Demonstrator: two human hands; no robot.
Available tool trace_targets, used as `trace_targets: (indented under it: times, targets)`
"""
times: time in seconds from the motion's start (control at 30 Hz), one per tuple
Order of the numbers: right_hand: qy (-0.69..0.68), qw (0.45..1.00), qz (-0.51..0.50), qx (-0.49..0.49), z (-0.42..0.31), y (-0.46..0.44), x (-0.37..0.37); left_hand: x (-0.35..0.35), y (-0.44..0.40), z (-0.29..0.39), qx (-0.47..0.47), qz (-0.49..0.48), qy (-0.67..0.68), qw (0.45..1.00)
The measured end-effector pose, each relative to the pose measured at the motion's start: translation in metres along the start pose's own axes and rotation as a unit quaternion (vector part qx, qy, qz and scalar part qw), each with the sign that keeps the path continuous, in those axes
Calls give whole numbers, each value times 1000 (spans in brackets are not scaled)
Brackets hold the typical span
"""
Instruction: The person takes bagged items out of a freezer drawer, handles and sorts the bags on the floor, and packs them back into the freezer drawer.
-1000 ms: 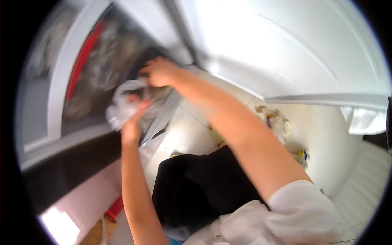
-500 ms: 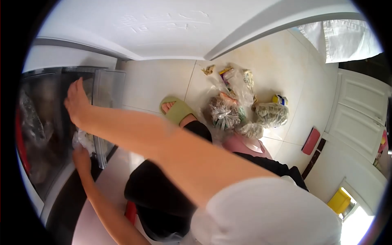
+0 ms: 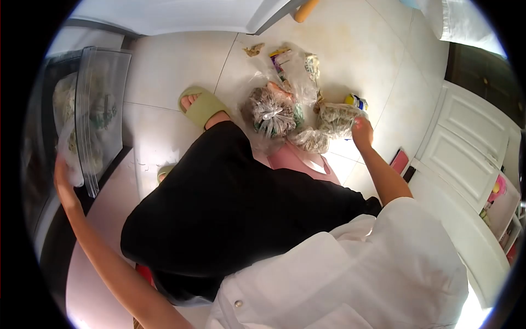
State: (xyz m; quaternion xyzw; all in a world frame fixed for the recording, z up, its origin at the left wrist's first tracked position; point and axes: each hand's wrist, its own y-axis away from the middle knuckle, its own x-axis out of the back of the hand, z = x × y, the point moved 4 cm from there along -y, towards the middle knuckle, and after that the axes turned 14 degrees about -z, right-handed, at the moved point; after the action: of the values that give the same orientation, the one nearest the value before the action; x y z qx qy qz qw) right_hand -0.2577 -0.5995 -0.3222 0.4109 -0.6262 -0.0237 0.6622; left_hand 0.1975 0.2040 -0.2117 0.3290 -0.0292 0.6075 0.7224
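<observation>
My left hand (image 3: 62, 174) is at the left, at the pulled-out clear freezer drawer (image 3: 112, 60). Its fingers are closed on a whitish plastic bag (image 3: 71, 159) there and are partly covered by it. Pale packed food (image 3: 98, 109) shows through the drawer's front. On the right, my right hand (image 3: 362, 133) reaches down to the floor. Its fingers close on the edge of a clear plastic bag of dried, greenish-brown food (image 3: 335, 119). Just behind that bag lies a yellow and blue package (image 3: 356, 101).
More bags lie on the tiles, including a knotted bag of dark food (image 3: 271, 112) and a crumpled clear bag (image 3: 300, 74). A pink stool-like object (image 3: 285, 158) is below them. My foot wears a green slipper (image 3: 203, 107). White cabinets (image 3: 466, 159) stand right; a white door (image 3: 181, 16) is above.
My right hand has left the open drawer and come across to the bag on the floor. My left hand has shifted further left and up. The view has turned rightward and down.
</observation>
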Motion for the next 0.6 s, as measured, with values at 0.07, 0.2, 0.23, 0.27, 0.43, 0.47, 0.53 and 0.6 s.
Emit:
trace_targets:
  times: [0.07, 0.2, 0.23, 0.27, 0.43, 0.47, 0.53, 0.6]
  targets:
    - [13, 989, 30, -141, 25, 14, 7, -16, -12, 17, 33, 50, -18, 998]
    - [127, 986, 32, -102, 21, 18, 23, -44, -15, 10, 1, 139, -151, 979]
    - [181, 982, 30, -34, 12, 12, 25, -48, -10, 9, -14, 160, -130, 978]
    - [209, 976, 37, 49, 19, -1, 20, -52, -5, 10, -32, 160, -159, 974]
    - [-216, 970, -104, 49, 144, -106, -37, -73, 10, 31, -90, 170, -211, 958]
    - [-309, 930, -198, -6, 132, -99, -40, -81, 18, 39, -69, 162, -151, 973]
    - [-330, 895, -248, -167, 94, -66, -25, -84, 30, 50, -29, 171, -125, 977]
    - [-239, 897, -296, -224, 95, -57, -7, -90, 38, 65, 61, 182, -102, 976]
